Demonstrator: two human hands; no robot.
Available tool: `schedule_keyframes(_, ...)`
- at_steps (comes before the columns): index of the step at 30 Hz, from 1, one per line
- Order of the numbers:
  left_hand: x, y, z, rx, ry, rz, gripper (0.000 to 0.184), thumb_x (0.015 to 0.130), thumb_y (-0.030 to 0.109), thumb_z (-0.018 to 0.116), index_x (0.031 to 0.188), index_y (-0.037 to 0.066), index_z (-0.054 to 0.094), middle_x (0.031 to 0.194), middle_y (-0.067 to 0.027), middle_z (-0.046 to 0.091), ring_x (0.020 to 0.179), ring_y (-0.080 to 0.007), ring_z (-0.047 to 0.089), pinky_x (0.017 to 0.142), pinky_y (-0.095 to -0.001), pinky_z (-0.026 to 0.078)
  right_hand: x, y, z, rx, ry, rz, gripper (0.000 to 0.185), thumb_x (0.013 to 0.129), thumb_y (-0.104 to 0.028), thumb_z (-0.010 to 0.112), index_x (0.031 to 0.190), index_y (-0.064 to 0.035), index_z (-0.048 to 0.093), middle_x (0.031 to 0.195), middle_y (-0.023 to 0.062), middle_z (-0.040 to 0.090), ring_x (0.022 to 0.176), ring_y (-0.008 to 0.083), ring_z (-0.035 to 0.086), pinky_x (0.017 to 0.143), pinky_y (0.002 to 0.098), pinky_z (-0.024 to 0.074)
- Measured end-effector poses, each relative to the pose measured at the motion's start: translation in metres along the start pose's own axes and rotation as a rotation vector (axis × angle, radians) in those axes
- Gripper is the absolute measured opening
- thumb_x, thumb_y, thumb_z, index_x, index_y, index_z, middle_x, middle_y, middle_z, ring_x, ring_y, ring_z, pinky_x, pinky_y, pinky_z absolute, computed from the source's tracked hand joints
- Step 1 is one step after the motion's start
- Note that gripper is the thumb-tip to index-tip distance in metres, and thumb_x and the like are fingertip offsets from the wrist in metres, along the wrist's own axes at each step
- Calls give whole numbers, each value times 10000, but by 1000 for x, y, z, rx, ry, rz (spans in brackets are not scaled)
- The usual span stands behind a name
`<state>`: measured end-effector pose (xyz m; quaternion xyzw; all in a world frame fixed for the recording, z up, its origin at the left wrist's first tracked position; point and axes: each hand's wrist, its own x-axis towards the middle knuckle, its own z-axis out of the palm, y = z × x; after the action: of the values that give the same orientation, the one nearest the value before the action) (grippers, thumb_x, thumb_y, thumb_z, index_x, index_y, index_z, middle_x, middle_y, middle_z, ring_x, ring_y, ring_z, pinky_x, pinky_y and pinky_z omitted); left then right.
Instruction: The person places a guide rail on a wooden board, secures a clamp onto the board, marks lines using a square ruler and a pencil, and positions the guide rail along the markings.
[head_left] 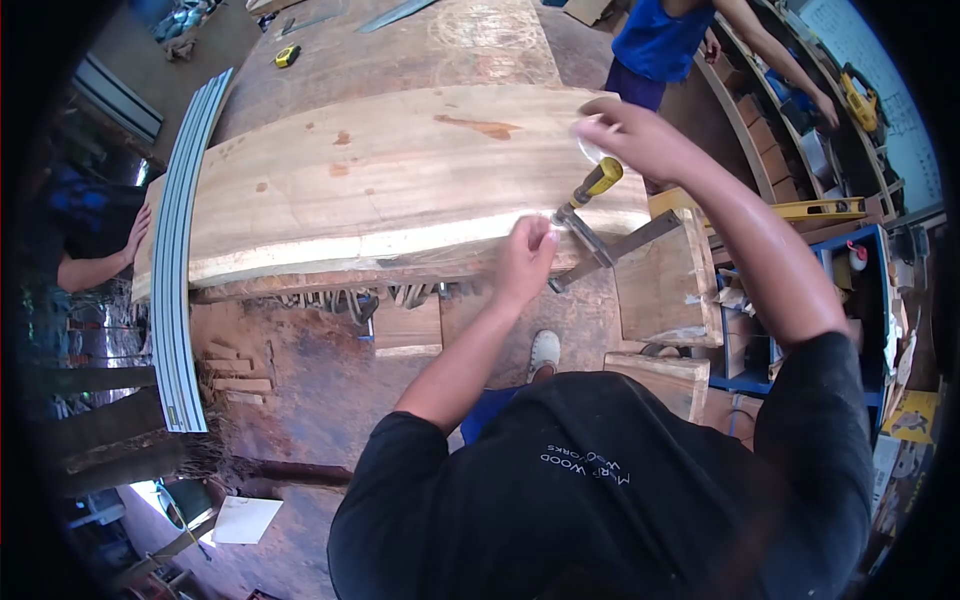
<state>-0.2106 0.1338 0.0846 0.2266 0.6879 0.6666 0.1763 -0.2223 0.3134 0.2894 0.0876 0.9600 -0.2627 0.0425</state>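
Observation:
A bar clamp with a yellow and black handle [603,176] sits at the near right edge of a large wooden slab [400,170]. My left hand [533,252] is at the slab's near edge, just left of the clamp's screw end, fingers curled; what it grips, if anything, is too small to name. My right hand [622,132] is raised above the slab's right end, beyond the clamp handle, blurred by motion. The clamp's metal bar [645,238] points out to the right.
A long metal guide rail [185,230] lies across the slab's left end, near another person's hand [138,235]. A person in blue [660,40] stands behind at right. A tape measure [287,56] lies on the far table. Blue shelving [850,240] is at right.

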Motion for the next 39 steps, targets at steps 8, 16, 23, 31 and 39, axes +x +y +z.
schedule_keyframes(8, 56, 54, 67, -37, 235, 362, 407, 810, 202, 705, 1106, -17, 531, 923, -172, 622, 864, -254, 629, 751, -344, 496, -98, 57, 92, 893, 517, -121, 351, 983, -351, 465, 1001, -4, 518, 797, 49, 575, 709, 86, 512, 693, 238, 439)
schedule_keyframes(16, 130, 61, 14, -94, -958, -89, 286, 775, 238, 764, 719, 73, 537, 616, 37, 498, 595, -69, 457, 554, -237, 402, -80, 73, 108, 971, 607, -204, 431, 976, -401, 458, 737, -44, 488, 603, -13, 455, 527, 61, 419, 481, 217, 341)
schedule_keyframes(23, 62, 82, 59, -126, 77, 211, 304, 803, 186, 717, 940, 1, 518, 758, -21, 561, 712, -102, 526, 661, -272, 455, -81, 73, 111, 1001, 616, -211, 438, 983, -391, 446, 724, -40, 488, 610, -3, 462, 531, 64, 426, 487, 220, 333)
schedule_keyframes(31, 129, 65, 18, -223, -890, -26, 205, 780, 185, 721, 750, 70, 554, 655, 38, 510, 609, -43, 444, 562, -219, 382, -83, 78, 114, 945, 612, -241, 446, 985, -382, 443, 725, -23, 492, 623, 8, 463, 531, 77, 429, 491, 235, 329)
schedule_keyframes(39, 82, 79, 62, 32, 131, 209, 268, 730, 169, 792, 761, 40, 559, 673, 9, 540, 657, -70, 484, 607, -242, 429, -73, 91, 124, 1017, 636, -323, 400, 993, -362, 427, 783, -27, 491, 634, 29, 457, 544, 100, 426, 491, 250, 339)
